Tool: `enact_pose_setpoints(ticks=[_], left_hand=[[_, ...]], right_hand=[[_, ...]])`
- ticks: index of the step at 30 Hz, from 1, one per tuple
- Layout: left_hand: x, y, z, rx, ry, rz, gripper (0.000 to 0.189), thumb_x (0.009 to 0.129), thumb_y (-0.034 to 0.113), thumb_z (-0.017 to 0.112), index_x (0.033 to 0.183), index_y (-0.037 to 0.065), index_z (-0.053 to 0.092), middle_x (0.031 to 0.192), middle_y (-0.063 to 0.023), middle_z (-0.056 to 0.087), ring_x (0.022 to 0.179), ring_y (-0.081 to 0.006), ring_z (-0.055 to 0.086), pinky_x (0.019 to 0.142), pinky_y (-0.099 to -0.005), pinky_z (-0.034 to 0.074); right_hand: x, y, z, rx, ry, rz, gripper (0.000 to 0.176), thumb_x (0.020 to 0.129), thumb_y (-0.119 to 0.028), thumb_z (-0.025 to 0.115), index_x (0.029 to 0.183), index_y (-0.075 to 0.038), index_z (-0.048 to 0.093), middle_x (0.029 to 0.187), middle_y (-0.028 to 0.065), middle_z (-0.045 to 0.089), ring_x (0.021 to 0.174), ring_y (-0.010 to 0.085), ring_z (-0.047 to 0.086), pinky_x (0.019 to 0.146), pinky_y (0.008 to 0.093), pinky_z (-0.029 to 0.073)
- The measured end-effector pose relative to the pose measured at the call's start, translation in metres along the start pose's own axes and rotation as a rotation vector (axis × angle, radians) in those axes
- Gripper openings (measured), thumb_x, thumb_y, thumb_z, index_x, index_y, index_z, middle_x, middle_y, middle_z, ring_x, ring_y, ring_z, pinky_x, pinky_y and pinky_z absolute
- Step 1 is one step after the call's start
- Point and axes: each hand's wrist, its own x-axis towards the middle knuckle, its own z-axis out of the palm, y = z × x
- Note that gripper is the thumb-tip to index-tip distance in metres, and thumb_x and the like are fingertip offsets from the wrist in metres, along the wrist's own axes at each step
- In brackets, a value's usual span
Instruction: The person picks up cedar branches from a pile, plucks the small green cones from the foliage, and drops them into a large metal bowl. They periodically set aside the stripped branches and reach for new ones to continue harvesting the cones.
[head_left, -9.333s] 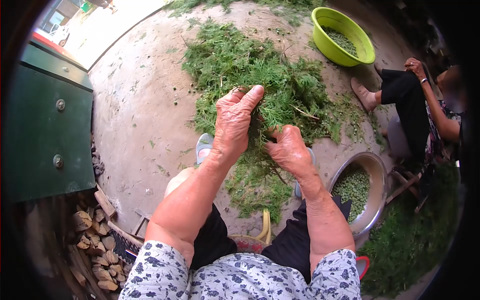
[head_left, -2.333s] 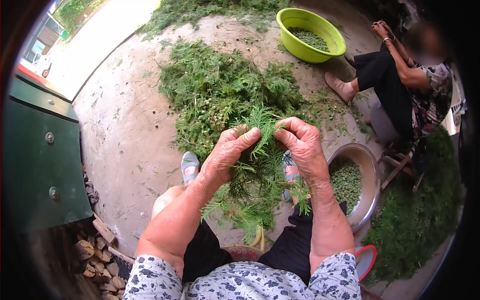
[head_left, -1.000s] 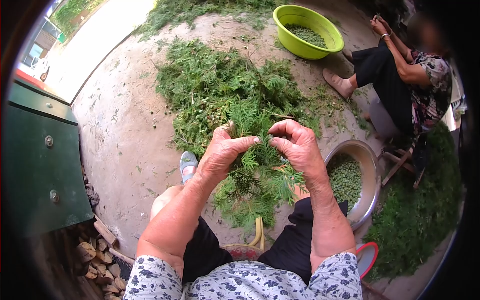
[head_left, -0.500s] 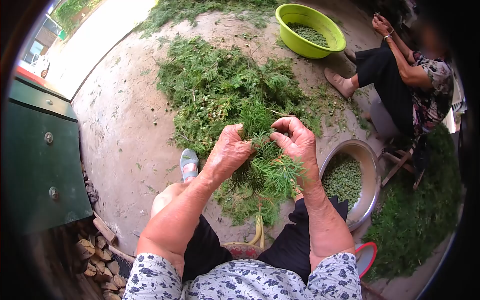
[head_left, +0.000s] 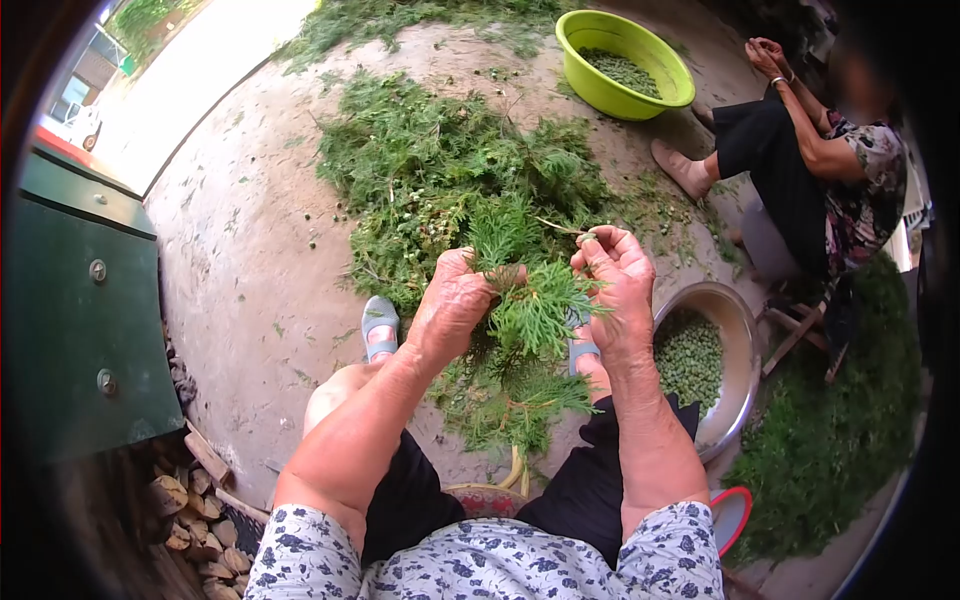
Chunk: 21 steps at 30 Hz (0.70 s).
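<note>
Leafy green sprigs hang from my left hand, whose fingers are closed round their stems. Just right of the sprigs, my right hand is raised with thumb and forefinger pinched on a small green cone. Below and right of that hand stands a metal basin holding many small green cones. A big heap of green branches lies on the ground beyond both hands.
A lime-green tub with cones stands at the back. A seated person is at the right, above more greenery. At the left are a green metal panel and split firewood.
My right hand has moved right, away from my left hand and the sprigs, and a small cone now shows at its fingertips. My left hand has barely moved.
</note>
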Motion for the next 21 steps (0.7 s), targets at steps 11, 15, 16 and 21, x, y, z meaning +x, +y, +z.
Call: enact_pose_setpoints(ticks=[11, 15, 16, 21], left_hand=[[0.012, -0.007, -0.007, -0.164, 0.439, -0.167, 0.026, 0.077, 0.011, 0.068, 0.08, 0.007, 0.043, 0.075, -0.0042, 0.052, 0.062, -0.0121, 0.051, 0.046, -0.0266, 0.044], [0.011, 0.001, -0.003, -0.204, 0.477, -0.178, 0.029, 0.08, 0.01, 0.066, 0.089, 0.006, 0.039, 0.082, -0.0055, 0.052, 0.067, -0.013, 0.052, 0.046, -0.0249, 0.046], [0.011, 0.001, -0.002, -0.195, 0.479, -0.192, 0.032, 0.081, 0.009, 0.064, 0.097, 0.004, 0.037, 0.087, -0.0059, 0.051, 0.07, -0.0136, 0.052, 0.048, -0.0243, 0.047], [0.011, -0.001, -0.003, -0.235, 0.454, -0.147, 0.027, 0.078, 0.008, 0.066, 0.084, 0.004, 0.04, 0.079, -0.0081, 0.054, 0.065, -0.014, 0.055, 0.044, -0.0241, 0.048]], right_hand=[[-0.001, -0.029, -0.008, 0.061, -0.223, 0.176, 0.01, 0.081, -0.008, 0.063, 0.088, -0.004, 0.059, 0.063, -0.0018, 0.053, 0.051, 0.003, 0.044, 0.04, 0.0171, 0.029], [-0.013, -0.023, 0.007, -0.35, -0.251, 0.103, 0.015, 0.078, -0.012, 0.068, 0.082, 0.001, 0.064, 0.062, -0.0021, 0.051, 0.057, 0.0034, 0.041, 0.05, 0.0197, 0.033], [-0.015, -0.022, 0.01, -0.351, -0.251, 0.104, 0.015, 0.078, -0.012, 0.068, 0.082, 0.001, 0.064, 0.062, -0.0021, 0.051, 0.057, 0.0034, 0.041, 0.05, 0.0197, 0.033], [-0.019, -0.013, 0.016, -0.657, -0.236, -0.166, 0.026, 0.074, -0.021, 0.071, 0.084, 0.002, 0.063, 0.065, 0.004, 0.057, 0.061, 0.0088, 0.048, 0.056, 0.0258, 0.041]])
